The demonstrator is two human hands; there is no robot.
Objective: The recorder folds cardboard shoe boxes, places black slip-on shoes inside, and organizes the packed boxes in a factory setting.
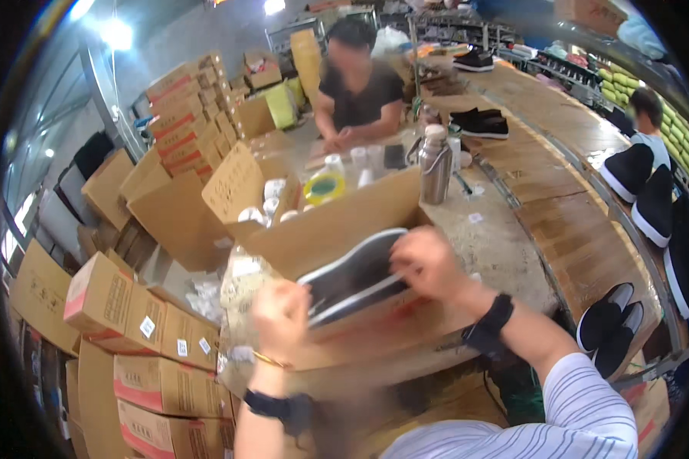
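Dark shoes with white sole edges (348, 271) lie sideways at the mouth of an open cardboard carton (337, 222); blur hides whether they are one or two. My right hand (423, 262) has its fingers closed on their right end. At the left end is my left hand (281, 310), smeared by motion, its fingers curled against the shoes. The carton's far flap stands up behind them, and its near side shows below.
A steel flask (435, 164), a yellow tape roll (324, 187) and several white rolls stand beyond the carton. Stacked cartons (168, 382) fill the left side. Black shoes (478, 122) sit along the wooden conveyor (543, 176) at right. A co-worker (357, 84) sits across the table.
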